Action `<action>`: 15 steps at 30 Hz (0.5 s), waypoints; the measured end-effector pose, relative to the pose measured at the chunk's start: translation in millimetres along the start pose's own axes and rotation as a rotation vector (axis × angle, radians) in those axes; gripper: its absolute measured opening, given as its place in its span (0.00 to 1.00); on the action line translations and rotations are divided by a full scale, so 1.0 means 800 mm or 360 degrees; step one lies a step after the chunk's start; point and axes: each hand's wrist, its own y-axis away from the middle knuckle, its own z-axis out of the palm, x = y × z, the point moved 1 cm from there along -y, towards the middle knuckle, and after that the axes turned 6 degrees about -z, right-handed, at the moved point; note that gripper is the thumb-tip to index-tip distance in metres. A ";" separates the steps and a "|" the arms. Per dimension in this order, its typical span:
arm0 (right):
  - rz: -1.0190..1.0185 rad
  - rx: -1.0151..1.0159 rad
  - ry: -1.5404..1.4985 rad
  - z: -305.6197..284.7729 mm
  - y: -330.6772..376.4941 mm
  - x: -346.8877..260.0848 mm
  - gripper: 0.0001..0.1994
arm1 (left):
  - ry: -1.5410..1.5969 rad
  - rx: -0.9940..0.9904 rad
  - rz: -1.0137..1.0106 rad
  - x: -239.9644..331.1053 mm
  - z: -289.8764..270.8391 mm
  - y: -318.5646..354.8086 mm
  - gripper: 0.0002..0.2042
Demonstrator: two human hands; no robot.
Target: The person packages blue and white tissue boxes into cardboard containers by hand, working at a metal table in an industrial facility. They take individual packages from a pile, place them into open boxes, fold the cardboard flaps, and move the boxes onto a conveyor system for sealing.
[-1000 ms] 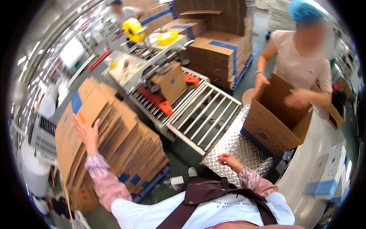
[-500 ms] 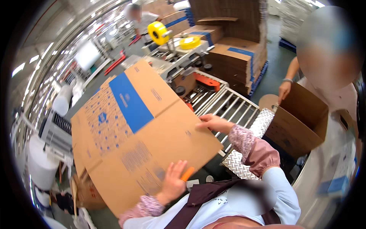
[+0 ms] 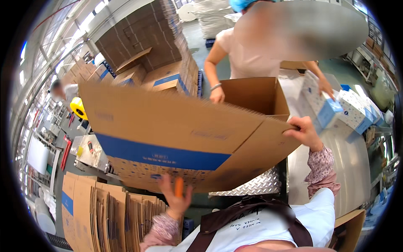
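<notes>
A flattened cardboard carton (image 3: 168, 122) with a broad blue band is held up and tilted in front of me. Its far edge is blurred. My right hand (image 3: 305, 132) is closed round the carton's right corner, thumb and fingers gripping the edge. Slightly smeared, my left hand (image 3: 175, 198) has its fingers spread against or just before the carton's lower printed face. Something orange (image 3: 179, 187) shows along one finger of that hand; whether it is a finger cover or a held thing, I cannot tell.
A row of flat cartons (image 3: 113, 210) stands on edge at the lower left. Across from me, a co-worker (image 3: 252, 54) reaches over an open carton (image 3: 252, 94). Blue-and-white packages (image 3: 357, 110) lie on the metal table (image 3: 327, 168) to the right. Behind are cardboard stacks (image 3: 142, 38).
The view has swung right. The carton has gone from lying slanted over the rollers to being raised and tilted. My right hand, earlier on its face, now grips a corner; my left fingers remain spread.
</notes>
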 end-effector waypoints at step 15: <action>-0.0765 -0.0032 0.1181 0.125 0.000 -0.005 0.30 | 0.0019 -0.1592 -0.0274 -0.055 0.057 -0.243 0.25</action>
